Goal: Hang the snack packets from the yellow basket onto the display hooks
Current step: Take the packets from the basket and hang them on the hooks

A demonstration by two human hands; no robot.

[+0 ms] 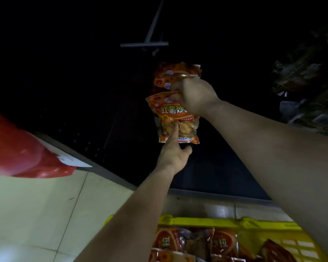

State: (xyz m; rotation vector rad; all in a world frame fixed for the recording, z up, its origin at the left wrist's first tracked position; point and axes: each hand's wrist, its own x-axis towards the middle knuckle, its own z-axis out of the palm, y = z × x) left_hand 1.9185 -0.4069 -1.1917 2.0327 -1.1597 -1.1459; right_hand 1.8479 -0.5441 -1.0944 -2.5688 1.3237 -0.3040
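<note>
Snack packet [165, 110] mid-hang against the dark display, top gripped in curled right hand [194, 97], front steadied by left hand [175, 155], forefinger straight. Hung packets [169, 76] already behind; plenty left in yellow basket [197, 222].

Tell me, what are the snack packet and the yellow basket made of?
The snack packet looks like thin glossy plastic film, with a clear window showing chips. The yellow basket is probably hard moulded plastic, with slotted walls.

The yellow basket [197, 222] is cut by the bottom edge; the top of the front packet [175, 118] is covered by the right hand [195, 95].
</note>
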